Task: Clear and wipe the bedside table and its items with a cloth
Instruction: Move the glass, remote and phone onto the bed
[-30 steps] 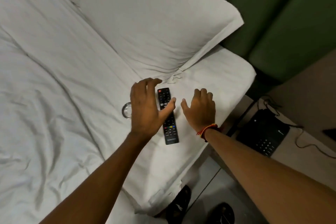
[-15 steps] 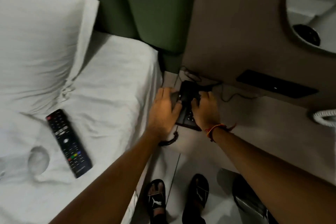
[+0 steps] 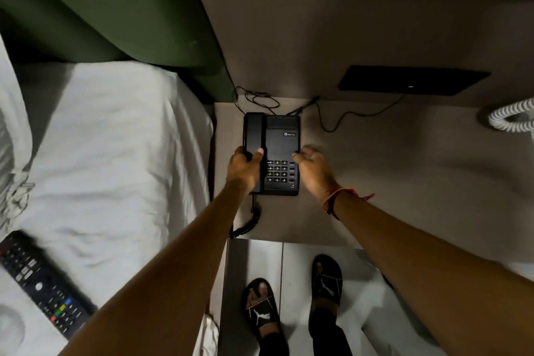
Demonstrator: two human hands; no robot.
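Note:
A black desk telephone (image 3: 281, 139) with its handset on the cradle sits on the beige bedside table (image 3: 390, 182), close to the bed. My left hand (image 3: 244, 169) grips the phone's left side over the handset, thumb on top. At the phone's right edge, my right hand (image 3: 313, 169) has its fingers curled against the casing. The phone's coiled cord (image 3: 248, 222) hangs off the table's front edge. A black TV remote (image 3: 40, 280) lies on the white bed sheet (image 3: 115, 153) at the lower left. No cloth is in view.
Thin black cables (image 3: 329, 121) run from the phone's back to the wall. A black panel (image 3: 413, 81) is fixed on the wall above the table. A white coiled cord (image 3: 511, 117) lies at the table's right end. A green headboard (image 3: 115, 9) stands behind the bed. My sandalled feet (image 3: 294, 303) stand on the tiled floor.
My hands left the remote on the bed and moved right to the telephone. They now hold it by both sides, and the view has swung over the bedside table.

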